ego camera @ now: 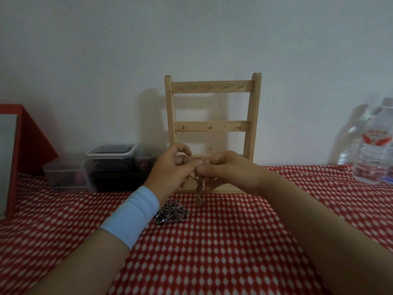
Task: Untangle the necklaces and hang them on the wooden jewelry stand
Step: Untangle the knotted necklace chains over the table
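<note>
while one necklace [201, 182] hangs lifted, a tangle [174, 212] lies on the desk [212, 262]

where the desk meets the wall at the far left, a red box [21, 145] stands, with clear plastic containers [110, 154] just beside it. the left hand [170, 167], a pale blue sleeve [131, 218] on its wrist, has its fingers curled and pinches the top of the necklace. just right of that wrist the tangle of silver chains rests on the red-and-white cloth [276, 209]. the held necklace hangs straight down between the two hands, in front of the foot of the wooden jewelry stand [212, 88]; whether its lower end touches the cloth i cannot tell. the stand is upright against the wall. the right hand [229, 169] meets the left, its thumb and curled fingers pinching the same necklace. far right stands a water bottle [374, 150].
</note>
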Demonstrator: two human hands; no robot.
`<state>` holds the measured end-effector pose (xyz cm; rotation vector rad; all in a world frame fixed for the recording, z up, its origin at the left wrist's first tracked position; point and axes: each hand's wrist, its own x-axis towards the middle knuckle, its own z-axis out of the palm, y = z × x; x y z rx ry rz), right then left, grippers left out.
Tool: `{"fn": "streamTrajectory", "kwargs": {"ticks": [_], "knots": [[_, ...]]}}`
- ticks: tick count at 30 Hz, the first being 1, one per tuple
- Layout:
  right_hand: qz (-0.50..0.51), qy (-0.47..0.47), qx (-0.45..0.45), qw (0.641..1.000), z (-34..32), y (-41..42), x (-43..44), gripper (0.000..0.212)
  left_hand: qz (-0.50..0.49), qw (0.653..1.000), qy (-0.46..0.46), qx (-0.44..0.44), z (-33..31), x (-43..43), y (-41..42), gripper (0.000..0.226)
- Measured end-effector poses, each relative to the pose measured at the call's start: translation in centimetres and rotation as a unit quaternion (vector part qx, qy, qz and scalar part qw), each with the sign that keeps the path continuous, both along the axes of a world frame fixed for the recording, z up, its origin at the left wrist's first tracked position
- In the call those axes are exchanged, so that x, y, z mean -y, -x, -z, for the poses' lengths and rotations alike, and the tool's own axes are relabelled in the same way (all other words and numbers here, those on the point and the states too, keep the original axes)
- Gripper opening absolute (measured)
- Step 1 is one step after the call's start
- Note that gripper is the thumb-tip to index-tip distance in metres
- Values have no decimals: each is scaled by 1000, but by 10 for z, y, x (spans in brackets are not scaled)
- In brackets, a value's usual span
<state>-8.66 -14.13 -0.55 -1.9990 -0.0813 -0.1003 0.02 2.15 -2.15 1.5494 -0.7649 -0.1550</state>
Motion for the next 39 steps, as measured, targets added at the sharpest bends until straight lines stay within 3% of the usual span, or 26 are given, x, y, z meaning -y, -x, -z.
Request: {"fn": "streamTrajectory", "kwargs": {"ticks": [2,5,11,18,22,29,31,35,39], "knots": [[-13,8,-6,1000,-1,1,0,29,31,998,10,-45,0,-1,-1,16],[-33,-11,-26,999,-3,2,1,35,28,999,11,-42,3,-1,-2,21],[-33,-19,-15,999,-4,1,-2,45,66,984,101,-133,-1,5,7,30],[-20,-16,-22,999,-4,3,1,43,27,997,66,-42,0,1,8,7],[19,-35,-17,999,-2,0,1,41,77,995,57,-37,3,-3,6,19],[90,-37,-17,995,-1,-1,2,33,-30,999,3,12,6,1,3,4],[144,-64,-22,987,0,-4,7,34,-26,997,49,-55,7,-1,-3,8],[206,-193,-28,959,2,-8,16,32,63,959,173,-213,3,-5,-12,10],[188,-227,-11,956,4,-8,17,24,120,957,164,-206,4,-2,-8,14]]}}
